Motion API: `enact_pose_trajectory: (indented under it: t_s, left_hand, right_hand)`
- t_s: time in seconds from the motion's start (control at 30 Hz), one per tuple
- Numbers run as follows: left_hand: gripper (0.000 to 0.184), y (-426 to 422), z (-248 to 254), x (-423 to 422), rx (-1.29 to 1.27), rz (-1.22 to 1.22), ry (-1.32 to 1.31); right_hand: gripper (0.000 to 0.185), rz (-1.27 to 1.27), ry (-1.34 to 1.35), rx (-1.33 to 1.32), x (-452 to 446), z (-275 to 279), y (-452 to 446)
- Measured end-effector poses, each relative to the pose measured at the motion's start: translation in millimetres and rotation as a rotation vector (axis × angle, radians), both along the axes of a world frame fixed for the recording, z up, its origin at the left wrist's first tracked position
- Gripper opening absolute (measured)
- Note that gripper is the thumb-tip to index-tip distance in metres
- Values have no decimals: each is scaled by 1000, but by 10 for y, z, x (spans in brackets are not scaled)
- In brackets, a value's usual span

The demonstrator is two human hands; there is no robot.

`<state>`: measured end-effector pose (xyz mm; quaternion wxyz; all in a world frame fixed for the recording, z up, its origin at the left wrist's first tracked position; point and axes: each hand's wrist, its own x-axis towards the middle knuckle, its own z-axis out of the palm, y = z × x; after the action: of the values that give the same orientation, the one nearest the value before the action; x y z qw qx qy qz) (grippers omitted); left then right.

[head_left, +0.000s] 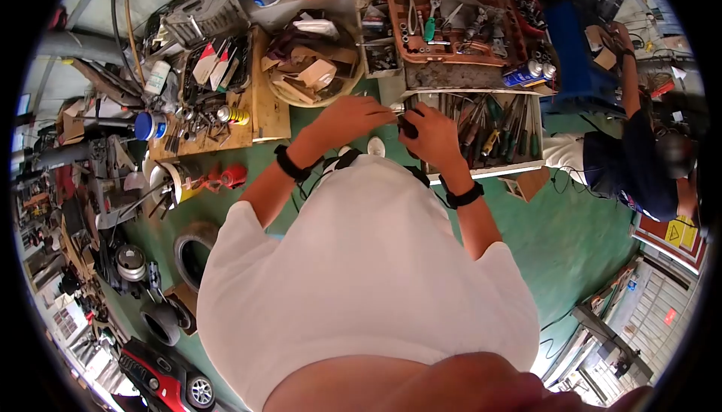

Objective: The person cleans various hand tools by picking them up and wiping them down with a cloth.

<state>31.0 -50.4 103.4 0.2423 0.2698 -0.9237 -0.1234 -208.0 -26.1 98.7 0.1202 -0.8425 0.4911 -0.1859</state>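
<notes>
My left hand [347, 120] is held above the floor in front of my body, its fingers pointing right toward the other hand. What it holds, if anything, is too small to make out. My right hand [434, 135] is closed round a small dark object [408, 127], beside the left edge of the open drawer [489, 171]. The fingertips of both hands come close together near that object. Screwdrivers [490, 141] and other long tools lie in the drawer. Above it, an orange tool case [459, 57] holds pliers, a ratchet with a green handle [429, 30] and sockets.
A round bin [289, 94] of cardboard scraps stands beyond my left hand. Left of it is a wooden bench [271, 115] with tools and cans. Tires [197, 250] lie on the floor at left. Another person [628, 164] reaches to a blue cabinet at right.
</notes>
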Motion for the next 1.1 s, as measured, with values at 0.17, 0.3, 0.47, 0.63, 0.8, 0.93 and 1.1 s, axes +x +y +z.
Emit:
enact_pose_trajectory:
  t_s: [0.17, 0.3, 0.47, 0.63, 0.8, 0.93, 1.1]
  left_hand:
    - [32, -35, 145, 33, 38, 58, -21]
    - [29, 73, 58, -127, -15, 11, -6]
    - [30, 64, 17, -218, 22, -71, 73]
    - [26, -77, 95, -248, 147, -35, 167]
    - [21, -207, 309, -236, 175, -45, 206]
    - [22, -249, 185, -323, 173, -13, 218]
    - [19, -251, -105, -486, 142, -24, 122]
  right_hand:
    - [27, -30, 98, 95, -231, -112, -50]
    - [33, -50, 109, 169, -286, -211, 28]
    - [40, -57, 100, 247, -398, -383, 118]
    - [33, -152, 298, 259, -630, -575, 264]
    - [34, -287, 331, 279, -989, -722, 446]
    - [32, -370, 179, 420, -1114, -381, 509]
    - [52, -370, -181, 458, -882, 78, 364]
